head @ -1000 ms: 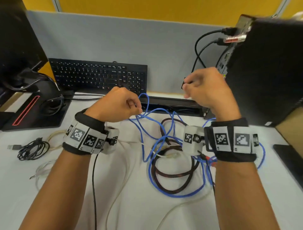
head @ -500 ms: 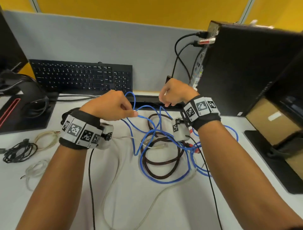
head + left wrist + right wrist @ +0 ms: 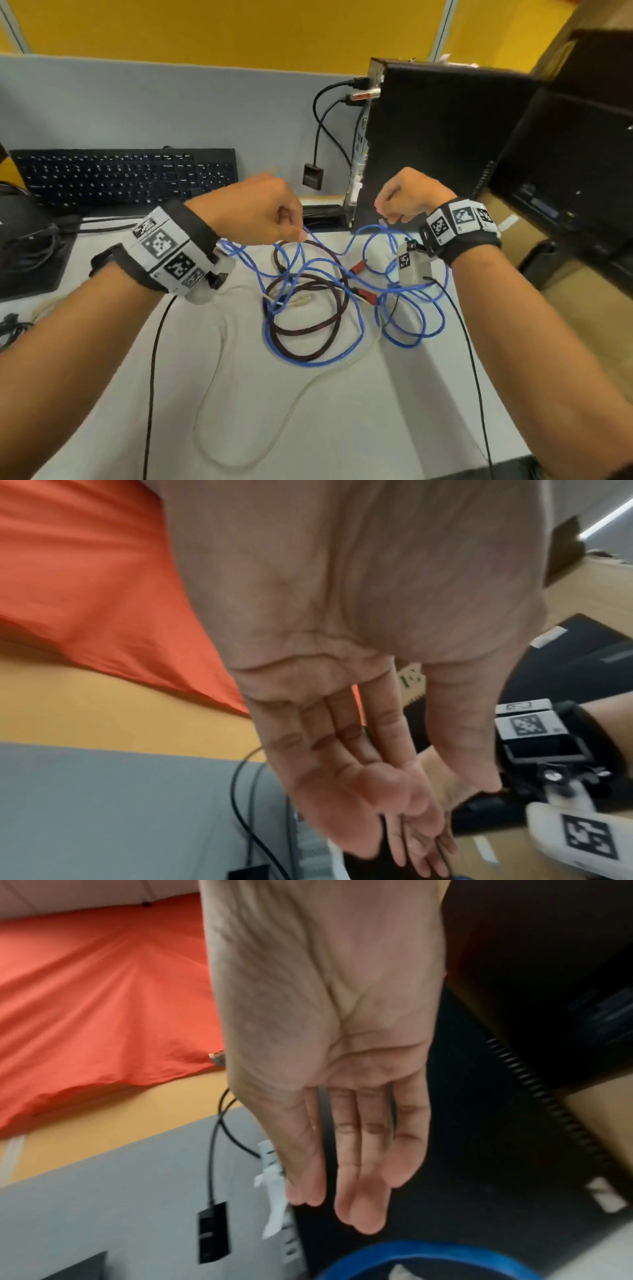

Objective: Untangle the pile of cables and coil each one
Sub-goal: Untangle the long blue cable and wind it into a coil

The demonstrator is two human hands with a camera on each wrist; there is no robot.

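A blue cable (image 3: 310, 365) lies tangled on the white desk with a dark brown braided cable (image 3: 301, 334) that has red plugs (image 3: 358, 267). A cream cable (image 3: 294, 404) loops under them toward the front. My left hand (image 3: 298, 233) pinches a blue strand above the pile. My right hand (image 3: 385, 219) pinches another stretch of the blue cable in front of the computer tower. The strand sags between the two hands. In the right wrist view a blue cable loop (image 3: 428, 1259) shows below the curled fingers (image 3: 363, 1191). The left wrist view shows curled fingers (image 3: 359, 791), and the cable is barely visible.
A black keyboard (image 3: 126, 174) leans against the grey partition at the back left. A black computer tower (image 3: 438, 144) stands at the back right, with a small black adapter (image 3: 312, 176) hanging from its cables. Thin black wrist-camera leads (image 3: 150, 377) run toward me. Coiled cables (image 3: 10, 329) lie at the far left.
My right hand has come down from beside the tower's cables to the blue cable. Both hands have drawn a little apart, stretching a blue strand between them. The view has swung right.
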